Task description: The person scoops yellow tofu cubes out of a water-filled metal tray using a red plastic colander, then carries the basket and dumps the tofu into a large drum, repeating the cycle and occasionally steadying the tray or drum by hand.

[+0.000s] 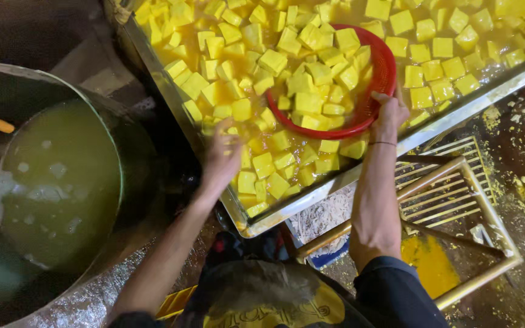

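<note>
Your dark apron [274, 297] fills the bottom of the view, pressed up to the near corner of the steel tray [171, 91]. Scooping is the step in hand: your right hand [389, 112] grips the near rim of the red basket [384, 67], which sits tilted in the tray, already heaped with yellow cubes [308, 76]. Your left hand [223, 155] is in the tray left of the basket, over loose cubes; it is blurred, so its fingers look spread but I cannot tell for sure. Next you need a lift that clears the tray's near edge without tipping the load. Left of the tray stands a big pot [50, 182] of cloudy liquid, close by; right of the tray's corner a metal rack [457, 200] crowds the floor.
</note>
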